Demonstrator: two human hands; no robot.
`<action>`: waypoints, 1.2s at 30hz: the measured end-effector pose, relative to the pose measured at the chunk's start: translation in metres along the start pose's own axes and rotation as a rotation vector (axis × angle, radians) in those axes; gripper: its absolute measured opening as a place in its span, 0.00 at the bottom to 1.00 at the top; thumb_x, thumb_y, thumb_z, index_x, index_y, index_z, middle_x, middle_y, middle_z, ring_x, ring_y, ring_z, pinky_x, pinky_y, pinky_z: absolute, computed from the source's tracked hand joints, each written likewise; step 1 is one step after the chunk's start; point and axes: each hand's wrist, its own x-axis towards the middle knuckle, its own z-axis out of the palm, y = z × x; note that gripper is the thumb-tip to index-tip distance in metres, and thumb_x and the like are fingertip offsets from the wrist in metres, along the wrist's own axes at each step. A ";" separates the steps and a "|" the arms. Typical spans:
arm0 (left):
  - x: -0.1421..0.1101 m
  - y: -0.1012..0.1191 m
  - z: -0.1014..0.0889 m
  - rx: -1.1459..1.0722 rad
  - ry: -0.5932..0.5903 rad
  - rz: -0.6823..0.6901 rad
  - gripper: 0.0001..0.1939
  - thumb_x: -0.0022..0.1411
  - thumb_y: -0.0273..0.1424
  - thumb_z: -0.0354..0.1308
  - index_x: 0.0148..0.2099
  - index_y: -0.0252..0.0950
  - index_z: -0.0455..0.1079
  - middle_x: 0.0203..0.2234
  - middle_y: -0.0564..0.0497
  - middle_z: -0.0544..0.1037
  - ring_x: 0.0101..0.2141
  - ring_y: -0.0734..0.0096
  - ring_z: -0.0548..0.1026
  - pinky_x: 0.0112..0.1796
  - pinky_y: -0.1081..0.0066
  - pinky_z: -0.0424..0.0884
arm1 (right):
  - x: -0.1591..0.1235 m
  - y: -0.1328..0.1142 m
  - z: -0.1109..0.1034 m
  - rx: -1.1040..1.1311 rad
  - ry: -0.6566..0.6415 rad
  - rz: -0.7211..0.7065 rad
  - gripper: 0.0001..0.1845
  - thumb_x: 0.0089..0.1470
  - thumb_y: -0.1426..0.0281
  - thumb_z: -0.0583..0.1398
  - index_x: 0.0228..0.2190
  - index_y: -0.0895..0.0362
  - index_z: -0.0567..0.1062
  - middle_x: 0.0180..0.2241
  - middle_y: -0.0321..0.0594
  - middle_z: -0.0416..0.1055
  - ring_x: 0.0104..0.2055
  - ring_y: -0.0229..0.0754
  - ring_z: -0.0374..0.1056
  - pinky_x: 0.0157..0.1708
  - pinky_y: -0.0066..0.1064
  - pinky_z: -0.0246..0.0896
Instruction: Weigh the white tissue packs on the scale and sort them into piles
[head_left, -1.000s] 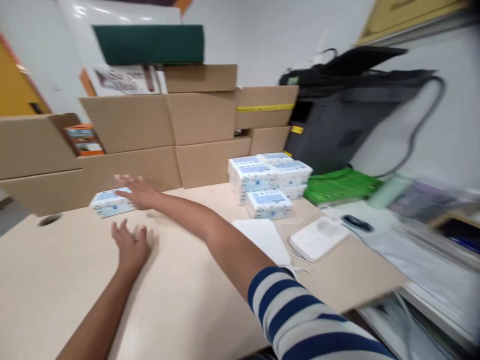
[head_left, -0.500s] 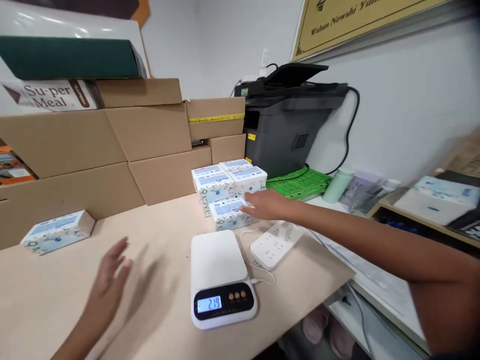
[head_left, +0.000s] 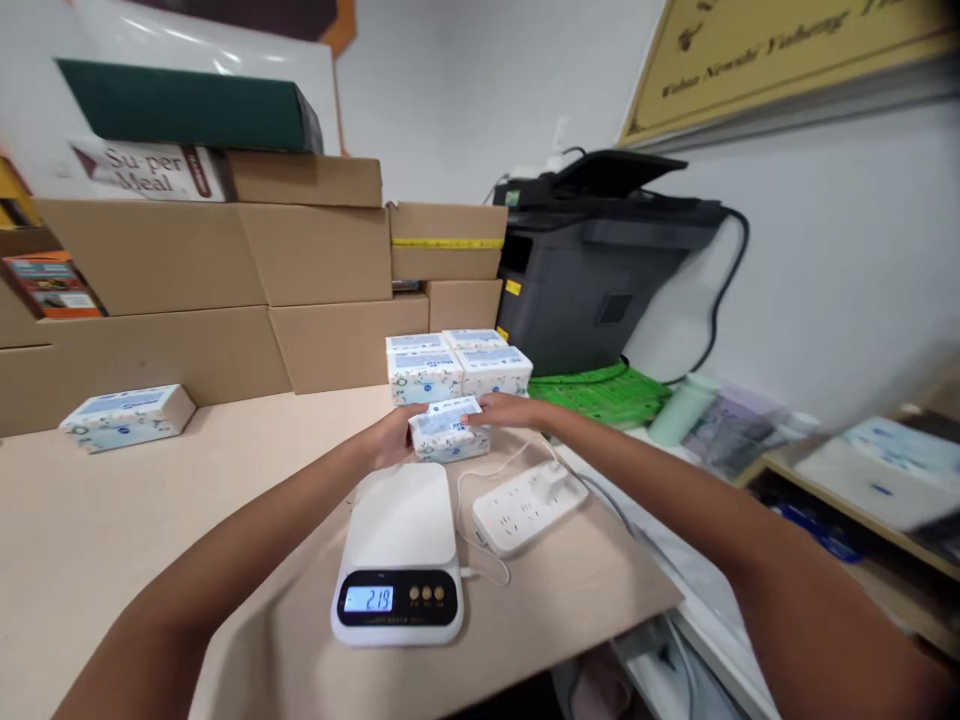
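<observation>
A white and blue pack of tissues [head_left: 448,438] is gripped from both sides. My left hand [head_left: 391,437] is closed on its left end, and my right hand [head_left: 504,411] holds the right end with fingers over the top. Just behind it stand several stacked tissue packs [head_left: 496,372]. Nearer to me lies a white kitchen scale [head_left: 401,520], its plate bare and its lit display reading 2.19. Another tissue pack [head_left: 129,418] sits alone at the left, against the boxes.
A white power strip [head_left: 517,510] with a plug and cables lies right of the scale. Cardboard boxes [head_left: 330,345] line the back. A dark printer [head_left: 592,270] stands behind green sheets [head_left: 607,398]. A pale green bottle [head_left: 682,410] is at the right.
My left hand has come from the left side of the table to the tissue pack. Both hands now hold that pack. The view has shifted somewhat.
</observation>
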 end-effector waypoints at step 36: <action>-0.114 -0.115 -0.010 -0.511 0.027 0.279 0.50 0.66 0.73 0.53 0.76 0.46 0.68 0.63 0.40 0.83 0.70 0.35 0.74 0.65 0.39 0.75 | -0.103 -0.050 0.197 1.159 0.306 0.024 0.55 0.68 0.34 0.54 0.81 0.34 0.33 0.85 0.29 0.28 0.87 0.47 0.29 0.84 0.56 0.30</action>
